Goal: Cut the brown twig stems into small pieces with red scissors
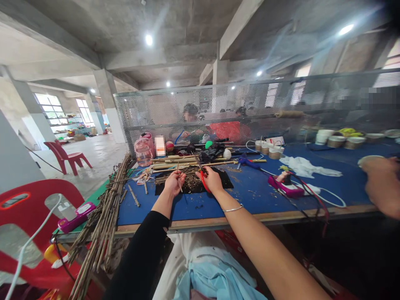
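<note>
My left hand (174, 182) pinches a thin dry twig (180, 186) over the blue tabletop. In my right hand (213, 180) are scissors with red handles (204, 182), their blades pointing away from me and to the left. Both hands are over a black cloth (225, 179), a short gap apart. Between them, short cut twig pieces (192, 180) lie heaped on the cloth. A few loose stick pieces (133, 196) rest on the table left of my left hand.
A big bundle of long sticks (108, 221) leans over the table's left edge. Bamboo rods (187, 159), a pink bottle (143, 151) and a blue glue gun (248, 162) lie beyond. A purple power strip (286, 186) with cables and another person's hand (383, 183) are right. A mesh partition (162, 112) stands behind.
</note>
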The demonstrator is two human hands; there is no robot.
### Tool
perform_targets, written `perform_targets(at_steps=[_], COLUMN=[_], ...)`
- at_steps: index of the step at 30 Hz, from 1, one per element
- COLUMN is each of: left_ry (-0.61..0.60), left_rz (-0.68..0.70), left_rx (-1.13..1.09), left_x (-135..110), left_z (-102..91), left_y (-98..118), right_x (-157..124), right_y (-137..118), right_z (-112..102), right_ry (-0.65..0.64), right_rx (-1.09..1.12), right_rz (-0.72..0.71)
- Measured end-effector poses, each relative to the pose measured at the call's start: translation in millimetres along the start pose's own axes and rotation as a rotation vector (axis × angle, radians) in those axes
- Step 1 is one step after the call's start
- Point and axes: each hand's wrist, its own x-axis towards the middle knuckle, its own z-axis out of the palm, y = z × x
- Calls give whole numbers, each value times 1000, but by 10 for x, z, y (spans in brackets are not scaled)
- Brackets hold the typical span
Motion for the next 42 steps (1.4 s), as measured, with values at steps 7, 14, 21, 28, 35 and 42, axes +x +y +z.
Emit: perform_targets(at_steps=[7, 14, 21, 28, 35, 42], left_ry=[-54, 49, 93, -39, -168, -265], left_rz=[-17, 152, 202, 356, 579, 556], left_rx=[-13, -40, 56, 596, 1031, 1088], left_x=[53, 87, 61, 25, -27, -55], left_z=[-41, -36, -53, -76, -98, -55], left_y=[-53, -96, -71, -114, -68, -87], right_x=[-6, -64, -53, 61, 47, 77], right_y=[-34, -154, -172, -61, -123, -106], right_z=[-9, 21, 53, 66, -41, -26], right_ry=[-6, -215, -264, -132, -222, -137], right_rx=[95, 297, 416, 742, 874, 831], right_rz=[-16, -227, -100, 104, 272, 275])
